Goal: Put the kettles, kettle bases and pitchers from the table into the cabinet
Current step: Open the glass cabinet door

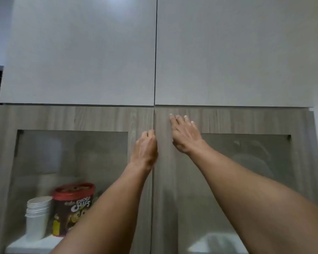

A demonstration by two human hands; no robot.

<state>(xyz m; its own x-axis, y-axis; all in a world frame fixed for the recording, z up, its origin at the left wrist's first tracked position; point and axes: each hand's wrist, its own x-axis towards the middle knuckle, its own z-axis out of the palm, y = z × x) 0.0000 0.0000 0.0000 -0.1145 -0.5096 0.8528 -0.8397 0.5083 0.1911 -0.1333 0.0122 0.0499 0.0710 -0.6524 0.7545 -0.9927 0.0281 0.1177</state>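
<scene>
Head view: left hand [145, 149] curled at the cabinet [81, 118] door seam; right hand [184, 134] flat, fingers spread, just beside. Doors closed. Both hands empty; kettles, bases, pitchers unseen, progress unclear.

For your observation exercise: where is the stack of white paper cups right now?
The stack of white paper cups stands lower left in the head view, behind the left glass door, beside the red-lidded Choco Chips tub.

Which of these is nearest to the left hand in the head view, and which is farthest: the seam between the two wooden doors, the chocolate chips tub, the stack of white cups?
From the left hand:
1. Door seam: right at the fingertips, just to its right.
2. Chocolate chips tub: lower left, behind the left door's glass.
3. Stack of white cups: lower left, beyond the tub.
</scene>
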